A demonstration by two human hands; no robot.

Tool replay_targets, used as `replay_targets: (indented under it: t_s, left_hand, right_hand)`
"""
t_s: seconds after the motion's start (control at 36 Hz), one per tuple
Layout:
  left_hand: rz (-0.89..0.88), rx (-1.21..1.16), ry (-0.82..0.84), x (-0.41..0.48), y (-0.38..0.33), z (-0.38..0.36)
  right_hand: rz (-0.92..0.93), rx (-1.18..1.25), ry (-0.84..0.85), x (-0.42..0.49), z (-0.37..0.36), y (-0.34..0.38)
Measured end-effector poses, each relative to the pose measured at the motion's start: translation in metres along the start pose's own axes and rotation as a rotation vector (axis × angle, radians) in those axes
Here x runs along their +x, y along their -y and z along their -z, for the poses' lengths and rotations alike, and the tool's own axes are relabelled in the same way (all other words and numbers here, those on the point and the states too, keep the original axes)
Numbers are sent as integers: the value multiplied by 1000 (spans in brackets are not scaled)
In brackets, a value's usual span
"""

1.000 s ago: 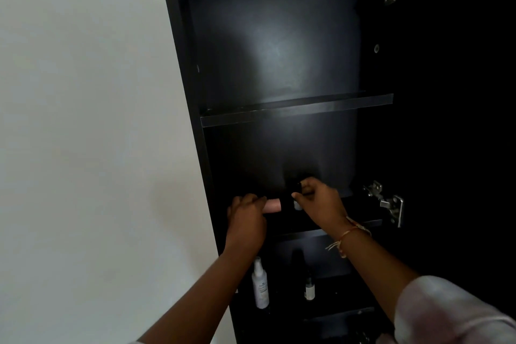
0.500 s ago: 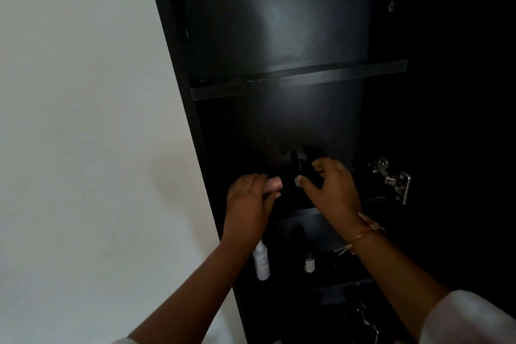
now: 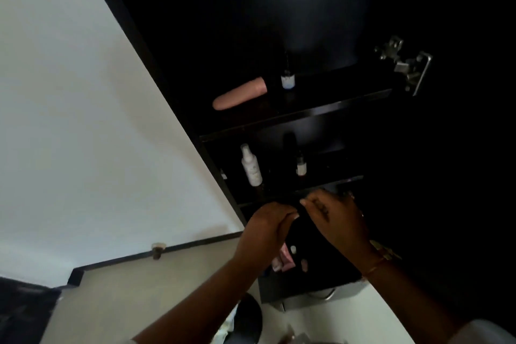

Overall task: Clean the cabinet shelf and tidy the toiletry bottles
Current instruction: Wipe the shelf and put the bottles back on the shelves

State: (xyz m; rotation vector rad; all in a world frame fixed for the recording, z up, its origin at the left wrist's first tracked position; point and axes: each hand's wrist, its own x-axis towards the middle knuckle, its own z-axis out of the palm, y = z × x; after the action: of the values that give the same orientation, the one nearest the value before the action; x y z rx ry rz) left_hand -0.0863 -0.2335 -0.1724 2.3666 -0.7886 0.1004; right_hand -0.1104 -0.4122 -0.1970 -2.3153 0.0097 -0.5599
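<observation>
In the open black cabinet, a beige tube (image 3: 239,93) lies on its side on the upper shelf (image 3: 335,106), with a small dropper bottle (image 3: 288,79) upright beside it. One shelf down stand a white spray bottle (image 3: 251,166), a tall dark bottle (image 3: 289,145) and a second small dropper bottle (image 3: 300,166). Below that shelf, my left hand (image 3: 265,229) and my right hand (image 3: 337,220) meet in front of a lower compartment. Both pinch a dark object (image 3: 303,220) that is too dark to identify.
A metal door hinge (image 3: 405,64) sticks out at the cabinet's right side. Small pinkish items (image 3: 284,258) sit in the dark lower compartment under my hands. A white wall is to the left, with a door stop (image 3: 158,250) at the baseboard and a dark rug (image 3: 25,310).
Both hands let go of the beige tube and small bottle on the upper shelf and dropped two shelves lower. The view tilted down, showing the floor.
</observation>
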Motion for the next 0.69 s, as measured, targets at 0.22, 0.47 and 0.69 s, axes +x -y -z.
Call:
replay_targets:
  t_s: [0.22, 0.47, 0.69]
  left_hand:
    - [417, -10, 213, -56, 43, -63]
    - [573, -11, 284, -88, 79, -114]
    - [555, -38, 264, -72, 98, -150]
  right_hand:
    - [-301, -41, 331, -75, -58, -73]
    - [-422, -63, 574, -97, -106, -92]
    - [-386, -159, 676, -103, -132, -103]
